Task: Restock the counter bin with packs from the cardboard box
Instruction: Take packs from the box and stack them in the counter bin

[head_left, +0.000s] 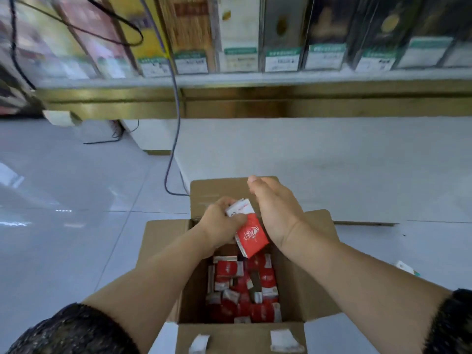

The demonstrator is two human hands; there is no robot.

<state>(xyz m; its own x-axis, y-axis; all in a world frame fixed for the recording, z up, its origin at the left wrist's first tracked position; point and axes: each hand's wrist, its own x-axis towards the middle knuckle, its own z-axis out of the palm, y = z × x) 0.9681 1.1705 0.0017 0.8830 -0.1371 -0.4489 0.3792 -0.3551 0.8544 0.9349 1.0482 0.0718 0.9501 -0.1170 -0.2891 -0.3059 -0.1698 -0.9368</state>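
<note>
- Task at an early or middle stage, by my read: the open brown cardboard box (298,290) sat on the pale glossy floor tiles (76,226) and was well stocked with a jumble of loose red-and-white packs (242,284) along its bottom.
- The counter bin was not in view, so how full it was could not be told. No pack seen delivered anywhere in frame.
- Left to do, as a judgement: finish gathering this handful, lift it clear of the flaps, carry it to the bin, then repeat for the rest.
- Left hand (219,221): over the far half of the box, fingers curled and clamped on a small bunch of packs. A white-topped pack (238,209) sat up by the fingertips, and a red pack with white lettering (251,238) hung tilted below it, above the loose ones.
- More packs may have been hidden in that palm; count unclear.
- Right hand (277,213): just beside the bunch on its right, fingers straight and together, palm turned toward the packs. It gripped nothing and looked to be bracing the red pack's edge; actual contact hard to confirm.
- Both forearms bare, dark fuzzy sleeves at the bottom corners.
- Behind, a blurred glass-fronted display shelf of cartons (255,47), with a thin blue cable (173,123) trailing down to the floor left of the box.
</note>
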